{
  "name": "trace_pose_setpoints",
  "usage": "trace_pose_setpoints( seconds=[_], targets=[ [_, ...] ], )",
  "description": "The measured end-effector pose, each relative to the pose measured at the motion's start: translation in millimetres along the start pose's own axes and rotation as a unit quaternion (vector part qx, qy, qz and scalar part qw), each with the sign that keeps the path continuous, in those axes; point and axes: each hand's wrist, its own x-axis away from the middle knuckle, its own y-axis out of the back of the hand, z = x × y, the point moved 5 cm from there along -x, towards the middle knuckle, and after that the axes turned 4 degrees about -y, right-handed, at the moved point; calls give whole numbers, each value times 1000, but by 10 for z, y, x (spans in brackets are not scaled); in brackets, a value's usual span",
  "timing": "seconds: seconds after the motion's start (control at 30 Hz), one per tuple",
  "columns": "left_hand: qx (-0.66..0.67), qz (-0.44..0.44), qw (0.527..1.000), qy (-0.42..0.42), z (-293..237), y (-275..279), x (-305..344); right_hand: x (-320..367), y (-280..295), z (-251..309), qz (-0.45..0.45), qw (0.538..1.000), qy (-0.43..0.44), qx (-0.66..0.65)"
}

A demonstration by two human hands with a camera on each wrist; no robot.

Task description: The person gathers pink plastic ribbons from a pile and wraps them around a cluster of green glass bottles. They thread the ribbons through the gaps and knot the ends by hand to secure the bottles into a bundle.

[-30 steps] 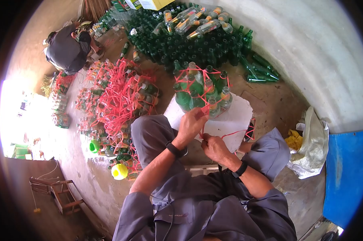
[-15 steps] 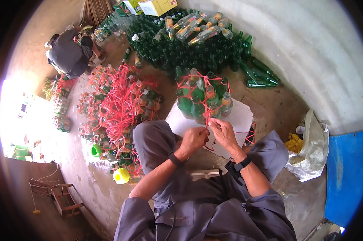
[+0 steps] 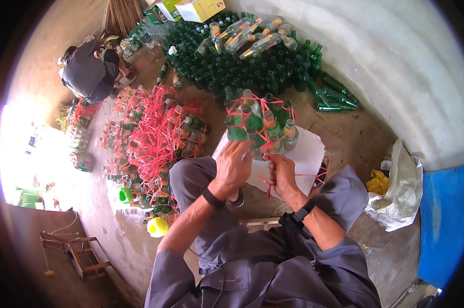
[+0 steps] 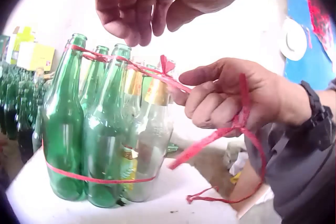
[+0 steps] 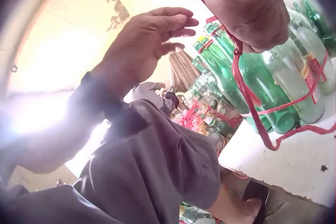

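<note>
Several green and clear bottles (image 3: 250,120) stand bundled on a white block (image 3: 309,146), with red twine (image 4: 100,181) round their lower bodies and more around the necks. The right hand (image 3: 283,174) pinches the twine at the near side of the bundle; in the left wrist view its fingers (image 4: 210,103) are curled and a knotted length hangs from them. Just left of it, the left hand (image 3: 233,167) is held with extended fingers, slightly blurred. The right wrist view shows the left hand (image 5: 144,40) holding nothing, apart from the bottles.
Twine-tied bottles (image 3: 160,133) cover the floor at the left. Behind the block stand many green bottles (image 3: 232,66), with clear ones lying on top. Another person (image 3: 91,69) crouches at the upper left. A white sack (image 3: 398,190) and a blue panel (image 3: 447,226) are at the right.
The left hand has moved left and up from the twine, its fingers now extended. The right hand has stayed near the bundle, pinching the twine.
</note>
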Motion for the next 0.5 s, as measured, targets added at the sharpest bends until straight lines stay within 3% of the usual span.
trace_pose_setpoints(
  seconds=[0.03, 0.13, 0.33, 0.5],
  targets=[
    [-65, 0, 993, -96, -101, 49, -121, -10, 2, -24, 0, 1000, 0, -1],
    [-119, 62, 978, -159, -120, -28, -397, -19, -18, -123, -30, 998, -45, -20],
    [-196, 145, 955, -171, 77, -328, -581, -48, 45, -263, -6, 991, -107, -82],
    [-254, 128, 940, -188, 49, -357, -560, -29, 21, -370, 20, 979, -154, -133]
  ],
)
